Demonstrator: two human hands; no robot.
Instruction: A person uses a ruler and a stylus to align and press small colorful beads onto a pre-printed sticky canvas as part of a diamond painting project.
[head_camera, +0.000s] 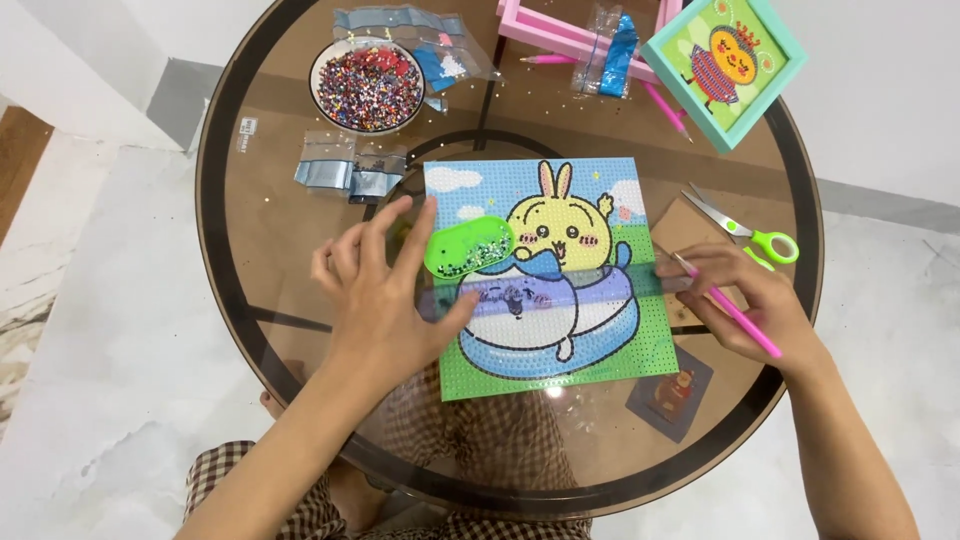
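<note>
A diamond-painting canvas (590, 345) with a yellow rabbit in a blue ring lies on the round glass table (270, 250). A clear ruler (560, 290) stretches across the canvas. My left hand (385, 290) presses flat on the ruler's left end, fingers spread, beside a green oval bead tray (470, 246) resting on the canvas. My right hand (755, 300) grips a pink drill pen (735, 315) and rests at the ruler's right end, at the canvas edge.
A white bowl of mixed beads (367, 86) sits at the back left with small plastic bags (350, 168) near it. Green-handled scissors (750, 236), a teal framed picture (725, 62), pink frames (560, 32) and a small card (672, 395) lie to the right.
</note>
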